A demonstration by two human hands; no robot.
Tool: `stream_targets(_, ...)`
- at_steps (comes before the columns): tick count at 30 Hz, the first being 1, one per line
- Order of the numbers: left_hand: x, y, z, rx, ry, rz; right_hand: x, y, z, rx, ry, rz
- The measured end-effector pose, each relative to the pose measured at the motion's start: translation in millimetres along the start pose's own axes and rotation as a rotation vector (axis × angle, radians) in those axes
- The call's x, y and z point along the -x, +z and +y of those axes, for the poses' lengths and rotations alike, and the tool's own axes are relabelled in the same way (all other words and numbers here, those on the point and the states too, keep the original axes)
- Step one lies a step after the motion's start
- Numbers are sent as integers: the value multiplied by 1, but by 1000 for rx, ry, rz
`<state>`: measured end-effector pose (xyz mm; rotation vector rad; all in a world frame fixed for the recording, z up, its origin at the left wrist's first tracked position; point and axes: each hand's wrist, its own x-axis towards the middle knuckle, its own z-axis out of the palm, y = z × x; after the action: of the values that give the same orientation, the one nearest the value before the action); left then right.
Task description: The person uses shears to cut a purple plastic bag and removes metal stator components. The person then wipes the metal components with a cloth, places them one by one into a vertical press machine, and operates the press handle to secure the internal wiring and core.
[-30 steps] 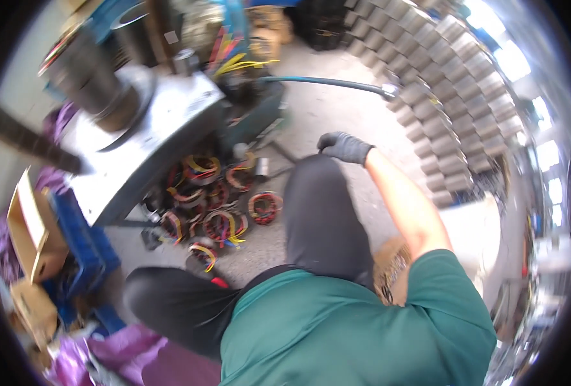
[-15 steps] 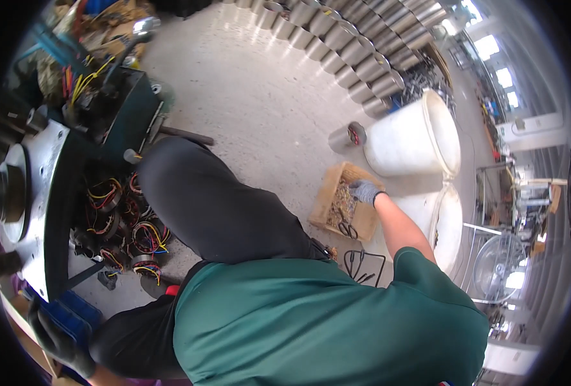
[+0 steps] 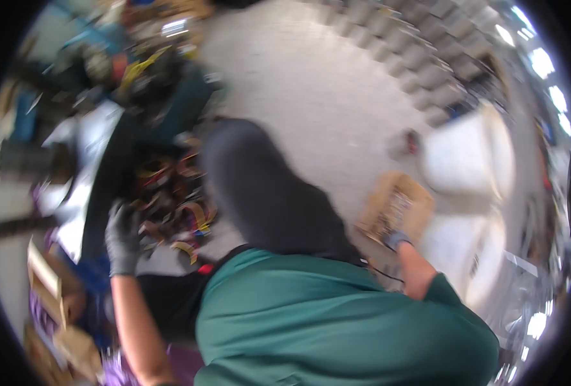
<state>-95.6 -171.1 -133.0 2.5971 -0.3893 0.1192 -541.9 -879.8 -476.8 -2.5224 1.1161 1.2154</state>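
Blurrily, the head view showed the left hand (image 3: 124, 237), gloved, near the coils (image 3: 194, 209) on the floor (image 3: 311, 96) beside the tabletop (image 3: 97, 154); its fingers looked loosely bent, though I could not tell whether they held anything. The right hand (image 3: 399, 240) was at the near end of the box (image 3: 420, 198), which sat on the floor right of the leg (image 3: 259, 174) with small pieces (image 3: 393, 211) inside; its fingers were too hidden to tell how far they were spread or what they gripped. The pieces were probably light, hard and loose, best pinched a few at a time, while the box seemed likely to bend if seized by one wall. The coils looked heavy and stiff, a sound hold being the outer ring. The tabletop's edge and the leg hemmed the left hand in; the tubs (image 3: 456, 154) stood just beyond the box, so the widest room lay between the leg and the cylinders (image 3: 420, 67).
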Motion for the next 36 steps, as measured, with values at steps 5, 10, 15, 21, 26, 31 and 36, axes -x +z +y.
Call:
stream_targets(5, 74, -50, 39, 235, -78, 454, -82, -49, 89, 314, -280, 10)
stream_targets(10, 229, -118, 30, 66, -368, 695, -91, -229, -98, -504, -462, 140)
stream_targets(15, 415, -151, 6, -12, -844, 1062, 70, -388, -309, -761, -1064, -37)
stream_targets(21, 501, -176, -39, -133, -1170, 1009, 337, -415, -502, -676, -1814, -826)
stream_targets(26, 525, -182, -79, -262, -1268, 781, 553, -297, -622, -131, -1601, -1515)
stream_targets(31, 503, -173, -98, -177, -1232, 893, 653, -166, -678, 183, -1723, -1572)
stream_targets(36, 476, -176, -62, -560, -1140, 762, 687, -74, -700, 240, -1070, -1937)
